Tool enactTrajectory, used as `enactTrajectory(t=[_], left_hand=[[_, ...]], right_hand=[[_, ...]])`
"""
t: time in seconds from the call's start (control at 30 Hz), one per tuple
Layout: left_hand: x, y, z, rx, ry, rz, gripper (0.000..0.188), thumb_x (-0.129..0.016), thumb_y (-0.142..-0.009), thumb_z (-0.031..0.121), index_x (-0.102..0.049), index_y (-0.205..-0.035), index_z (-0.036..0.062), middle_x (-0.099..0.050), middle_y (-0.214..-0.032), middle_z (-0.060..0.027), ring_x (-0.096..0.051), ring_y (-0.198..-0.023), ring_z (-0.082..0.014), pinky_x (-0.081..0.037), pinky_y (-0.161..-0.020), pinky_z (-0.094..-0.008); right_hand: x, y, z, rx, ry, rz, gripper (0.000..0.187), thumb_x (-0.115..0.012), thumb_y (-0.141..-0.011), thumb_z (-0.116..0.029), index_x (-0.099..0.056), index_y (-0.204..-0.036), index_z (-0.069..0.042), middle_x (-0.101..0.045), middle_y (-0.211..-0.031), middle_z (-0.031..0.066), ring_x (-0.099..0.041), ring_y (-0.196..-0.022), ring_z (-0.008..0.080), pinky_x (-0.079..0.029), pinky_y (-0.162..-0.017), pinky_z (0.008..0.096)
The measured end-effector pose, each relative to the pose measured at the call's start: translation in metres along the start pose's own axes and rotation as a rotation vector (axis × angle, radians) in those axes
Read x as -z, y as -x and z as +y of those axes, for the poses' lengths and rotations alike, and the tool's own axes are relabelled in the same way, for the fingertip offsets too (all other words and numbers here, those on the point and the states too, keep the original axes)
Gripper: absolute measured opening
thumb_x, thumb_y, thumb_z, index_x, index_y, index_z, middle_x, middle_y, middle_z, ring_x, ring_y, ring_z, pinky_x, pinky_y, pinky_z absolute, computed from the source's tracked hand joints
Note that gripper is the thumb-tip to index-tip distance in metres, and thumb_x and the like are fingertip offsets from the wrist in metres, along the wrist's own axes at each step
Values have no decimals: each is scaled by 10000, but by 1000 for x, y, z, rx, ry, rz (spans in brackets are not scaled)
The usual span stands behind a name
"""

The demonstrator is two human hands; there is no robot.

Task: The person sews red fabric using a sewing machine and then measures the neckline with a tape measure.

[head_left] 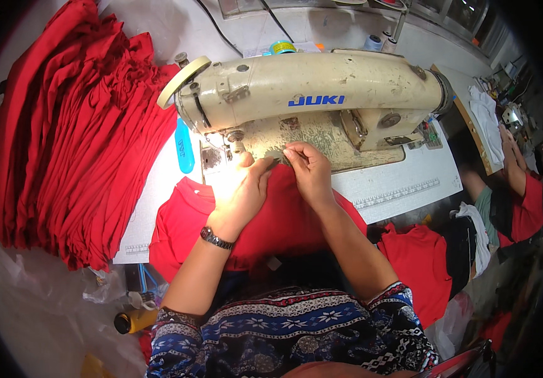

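Observation:
Both my hands are raised at the front of a cream sewing machine (259,88), above a red garment (277,220) that spreads over the table edge and my lap. My left hand (244,186), with a dark watch (216,239) on its wrist, is closed beside the lit needle area. A small dark piece (273,163) sticks out at its fingertips; its kind is too small to tell. Just right of it, my right hand (312,174) pinches with thumb and forefinger. Whatever lies in that pinch cannot be made out. Glare washes out part of the left hand.
A tall heap of red fabric pieces (76,145) covers the left side. A blue-handled tool (184,146) lies left of the needle, and a tape roll (183,82) hangs on the machine head. More red cloth (416,264) lies at the right. Another person's arm (514,160) shows farther right.

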State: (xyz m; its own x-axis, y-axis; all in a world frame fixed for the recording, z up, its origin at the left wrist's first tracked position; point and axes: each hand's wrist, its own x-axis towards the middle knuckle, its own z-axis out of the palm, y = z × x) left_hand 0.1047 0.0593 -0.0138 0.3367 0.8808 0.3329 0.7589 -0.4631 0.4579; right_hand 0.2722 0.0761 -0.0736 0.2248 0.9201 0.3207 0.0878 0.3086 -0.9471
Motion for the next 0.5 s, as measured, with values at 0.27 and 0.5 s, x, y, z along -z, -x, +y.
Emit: enactTrajectory(t=[0.27,0.5], left_hand=[[-19,-1,-34,-126,41,31,540,-595,-883,-2,-508,-1416,30,-582,-1231,-238,-593,-1122,-401,-501,-933,-445],[27,48,-27,-249,-70,-55,556,-564,-811,-48,-550,-1366,-9,-540,-1391,-208,-524,-1286,-374,-424,-1080,-455]], right_hand=[[11,-7,10,-53,-175,246,173,-669,-967,-111,-650,-1071,27,-653,-970,85,-621,-862,167,-502,-785,279],[-1,-4,-19,343,187,254,92,-677,-946,-80,-682,-973,7,-708,-978,79,-667,-917,193,-525,-812,326]])
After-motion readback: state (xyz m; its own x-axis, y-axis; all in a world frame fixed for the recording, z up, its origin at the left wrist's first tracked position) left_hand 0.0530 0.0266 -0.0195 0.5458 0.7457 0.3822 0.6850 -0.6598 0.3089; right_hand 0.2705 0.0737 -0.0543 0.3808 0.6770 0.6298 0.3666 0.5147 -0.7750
